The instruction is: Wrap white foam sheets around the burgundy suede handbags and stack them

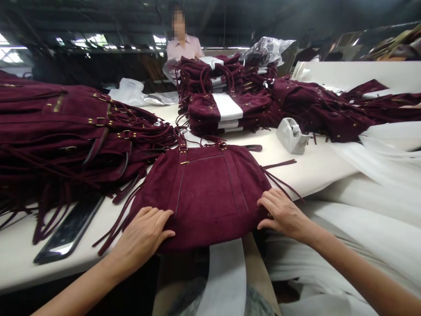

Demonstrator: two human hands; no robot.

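A burgundy suede bag (205, 193) lies flat at the table's near edge, handles pointing away, with a small zip near its top. My left hand (144, 232) grips its lower left corner, fingers curled on top. At the lower right side, my right hand (279, 213) pinches the bag's edge between thumb and fingers. Thin tassels hang out from both sides of the bag. Below its bottom edge, a white strip (227, 272) hangs down in front of me.
Burgundy bags are piled at left (52, 131), and a stack with white wraps (226, 107) stands behind. A grey tape dispenser (292, 136) sits right of centre. A dark phone-like object (69, 232) lies left. White sheets (371, 219) drape at right. A person (184, 46) stands beyond.
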